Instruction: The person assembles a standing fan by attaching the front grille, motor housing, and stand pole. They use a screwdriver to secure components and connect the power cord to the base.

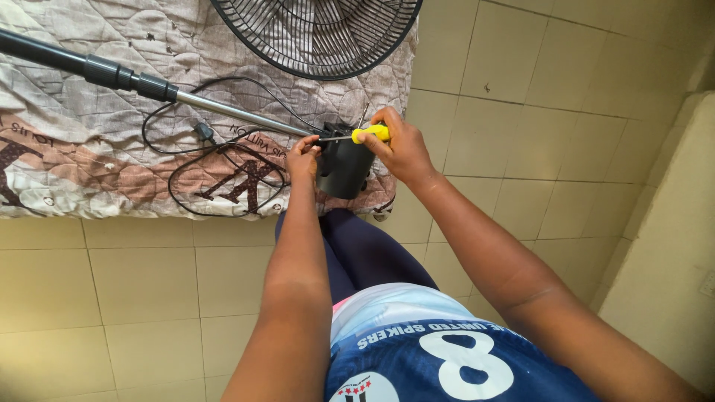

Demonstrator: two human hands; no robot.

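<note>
My right hand [402,147] grips a yellow-handled screwdriver [370,134] whose shaft points left at the top of a black fan motor housing [345,165]. My left hand [303,158] pinches the housing's left edge, right at the screwdriver tip. The housing sits at the end of a metal fan pole [223,112] with a black collar [126,78], lying across a quilted mattress [82,149]. A black power cord [216,164] loops on the quilt left of the housing.
A black fan grille [320,37] lies on the mattress just beyond the housing. Beige tiled floor [521,134] surrounds the mattress, with a pale wall edge [670,246] at the right. My knees in dark leggings [365,253] sit below the housing.
</note>
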